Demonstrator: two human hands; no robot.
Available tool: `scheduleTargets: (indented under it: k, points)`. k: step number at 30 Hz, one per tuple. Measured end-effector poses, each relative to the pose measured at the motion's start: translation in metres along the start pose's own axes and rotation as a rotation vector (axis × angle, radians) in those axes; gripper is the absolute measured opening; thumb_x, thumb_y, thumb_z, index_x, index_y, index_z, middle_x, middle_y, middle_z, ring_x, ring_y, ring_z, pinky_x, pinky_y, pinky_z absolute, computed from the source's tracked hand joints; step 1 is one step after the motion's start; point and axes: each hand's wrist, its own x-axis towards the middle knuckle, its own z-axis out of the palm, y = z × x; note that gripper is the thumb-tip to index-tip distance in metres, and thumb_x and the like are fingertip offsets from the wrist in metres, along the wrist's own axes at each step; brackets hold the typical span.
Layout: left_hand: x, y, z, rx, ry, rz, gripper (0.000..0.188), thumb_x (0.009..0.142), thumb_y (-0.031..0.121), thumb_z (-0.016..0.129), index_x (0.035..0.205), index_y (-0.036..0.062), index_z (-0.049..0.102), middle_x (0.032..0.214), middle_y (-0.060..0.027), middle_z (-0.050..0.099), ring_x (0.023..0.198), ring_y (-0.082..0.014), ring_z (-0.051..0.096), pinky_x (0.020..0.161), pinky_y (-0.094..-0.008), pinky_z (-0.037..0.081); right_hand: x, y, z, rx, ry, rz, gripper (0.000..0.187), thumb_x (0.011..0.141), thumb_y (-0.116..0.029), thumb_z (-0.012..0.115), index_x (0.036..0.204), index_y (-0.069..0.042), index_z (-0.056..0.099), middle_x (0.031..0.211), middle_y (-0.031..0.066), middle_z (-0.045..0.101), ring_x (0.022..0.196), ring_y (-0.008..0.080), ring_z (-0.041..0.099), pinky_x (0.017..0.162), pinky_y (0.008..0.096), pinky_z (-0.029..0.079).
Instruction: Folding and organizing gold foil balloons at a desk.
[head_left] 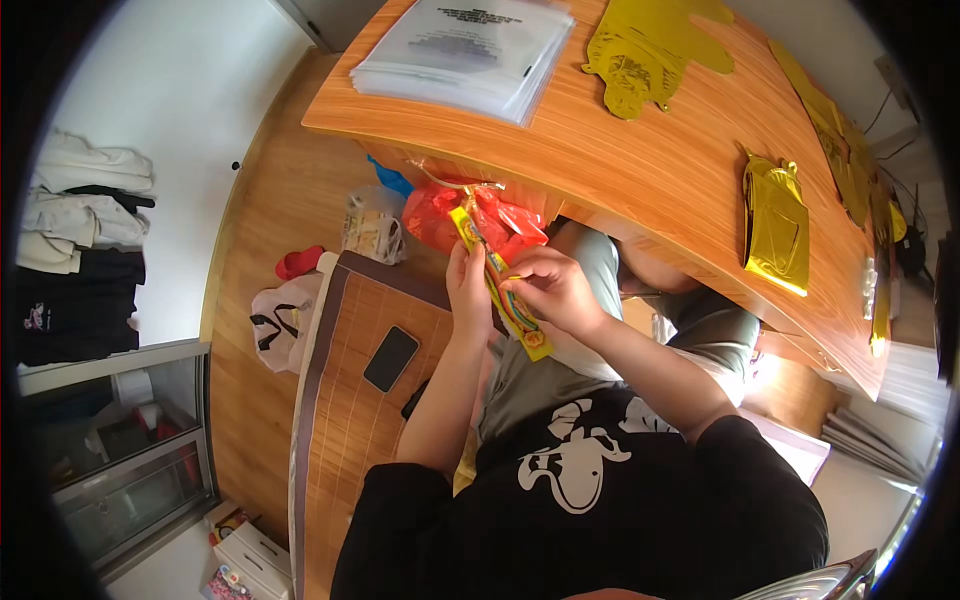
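You have bright, warm daylight here, strongest toward four o'clock, where a patch near the table edge burns out to white. The gold foil pieces (776, 222) at two o'clock throw glare. Fisheye bending curves the wooden table (640, 150) toward the rim, and a black vignette rings everything. The centre stays reasonably sharp; the edges soften.
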Motion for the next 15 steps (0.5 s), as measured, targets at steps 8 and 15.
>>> scheduleTargets:
  k: [8,15]
  points:
    - [0.004,0.0,0.006,0.033,0.079,0.139,0.018,0.111,0.024,0.05,0.104,0.009,0.057,0.093,0.0053,0.055,0.081,-0.0022,0.048,0.069,-0.0209,0.04,-0.009,-0.011,-0.007,-0.072,-0.02,0.015,0.01,0.083,-0.007,0.084,0.089,-0.002,0.077,0.1,0.0071,0.065,0.092,0.0201,0.065,0.081,0.0327,0.053]
    - [0.004,0.007,0.019,0.071,0.159,0.179,0.021,0.11,0.027,0.051,0.102,0.0079,0.054,0.089,0.0022,0.056,0.075,-0.0053,0.052,0.066,-0.0228,0.043,-0.021,-0.021,-0.022,-0.148,-0.118,0.0,0.01,0.083,-0.009,0.083,0.089,-0.004,0.077,0.106,0.0081,0.065,0.107,0.0253,0.062,0.092,0.037,0.05]
